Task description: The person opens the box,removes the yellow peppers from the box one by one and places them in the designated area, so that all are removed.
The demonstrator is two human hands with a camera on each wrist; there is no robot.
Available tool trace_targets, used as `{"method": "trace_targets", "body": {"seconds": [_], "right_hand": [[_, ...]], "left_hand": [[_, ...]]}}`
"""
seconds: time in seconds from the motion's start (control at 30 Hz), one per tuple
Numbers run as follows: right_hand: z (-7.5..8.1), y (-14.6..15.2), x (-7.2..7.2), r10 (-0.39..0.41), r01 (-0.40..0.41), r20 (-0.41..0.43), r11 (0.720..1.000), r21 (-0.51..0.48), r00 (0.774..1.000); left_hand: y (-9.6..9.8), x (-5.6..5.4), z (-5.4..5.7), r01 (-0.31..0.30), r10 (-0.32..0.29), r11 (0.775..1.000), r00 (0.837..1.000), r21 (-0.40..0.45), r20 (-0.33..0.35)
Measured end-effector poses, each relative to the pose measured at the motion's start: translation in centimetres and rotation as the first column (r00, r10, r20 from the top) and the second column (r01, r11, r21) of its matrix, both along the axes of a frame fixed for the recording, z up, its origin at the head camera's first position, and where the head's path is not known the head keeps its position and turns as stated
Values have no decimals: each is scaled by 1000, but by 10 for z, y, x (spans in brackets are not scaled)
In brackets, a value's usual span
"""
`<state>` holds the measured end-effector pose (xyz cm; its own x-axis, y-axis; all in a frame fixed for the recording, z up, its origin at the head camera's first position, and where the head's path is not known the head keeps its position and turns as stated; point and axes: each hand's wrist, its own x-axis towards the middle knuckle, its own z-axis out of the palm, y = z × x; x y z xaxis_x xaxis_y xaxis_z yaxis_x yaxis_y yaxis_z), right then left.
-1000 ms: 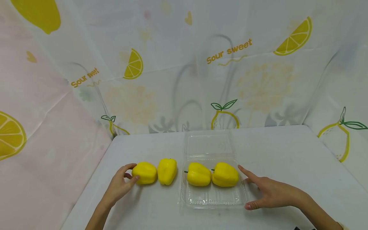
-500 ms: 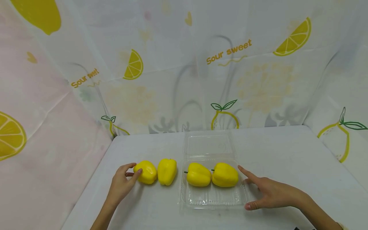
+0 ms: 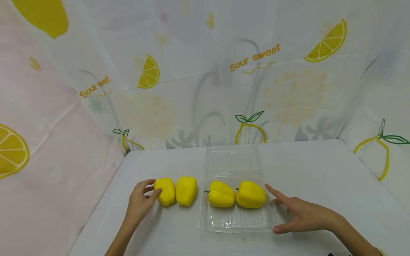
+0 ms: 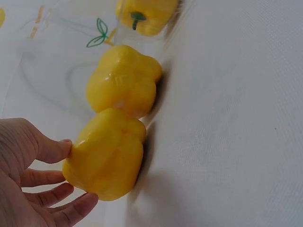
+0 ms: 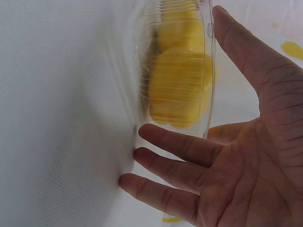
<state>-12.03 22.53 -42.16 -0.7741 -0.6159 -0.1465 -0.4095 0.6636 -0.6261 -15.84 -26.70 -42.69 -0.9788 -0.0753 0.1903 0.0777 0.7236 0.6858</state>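
My left hand [image 3: 140,202] holds the leftmost yellow bell pepper [image 3: 165,192] between thumb and fingertips, low on the table. A second yellow bell pepper [image 3: 186,191] lies close against its right side, as the left wrist view also shows. Two more peppers with green stems pointing left lie side by side in an opened clear plastic clamshell box [image 3: 237,222]: a left one [image 3: 221,195] and a right one [image 3: 251,195]. My right hand [image 3: 301,214] is spread at the box's right side. Its thumb [image 5: 236,40] touches the rim in the right wrist view.
The box's clear lid [image 3: 233,160] lies folded back toward the rear wall. A white cloth covers the table [image 3: 320,170]. Lemon-printed curtains [image 3: 198,89] stand behind it and along both sides.
The leftmost pepper has turned from lying sideways to pointing away toward the back, shifting slightly right. My left hand has moved right with it. My right hand and the box have stayed put.
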Motion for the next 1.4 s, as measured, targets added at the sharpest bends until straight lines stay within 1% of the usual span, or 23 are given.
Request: {"method": "trace_targets", "body": {"seconds": [0.27,0.67,0.77,1.0,1.17,1.27,1.4], "right_hand": [[0,1,-1,11,-11,-11,1000,-9,1000],[1,-1,0,0,0,15,1000,-9,1000],[1,-1,0,-3,3,13,1000,-5,1000],[1,0,0,-4,4,15,1000,0,1000],[1,-1,0,-13,13,24,1000,4,1000],[2,-1,0,-14,14,31,1000,3,999],[2,-1,-1,-12,12,40,1000,0,999]], "left_hand": [[5,-3,-4,41,-41,999,998,12,-44],[7,-1,-5,58,-56,998,995,20,-79],[7,0,-3,50,-48,999,995,18,-93],[8,4,-1,8,-16,999,987,-51,-158],[15,9,3,-10,-8,995,982,-95,-188],[23,13,8,-9,-16,991,982,-130,-188],[33,20,15,6,-35,984,986,-177,-165]]}}
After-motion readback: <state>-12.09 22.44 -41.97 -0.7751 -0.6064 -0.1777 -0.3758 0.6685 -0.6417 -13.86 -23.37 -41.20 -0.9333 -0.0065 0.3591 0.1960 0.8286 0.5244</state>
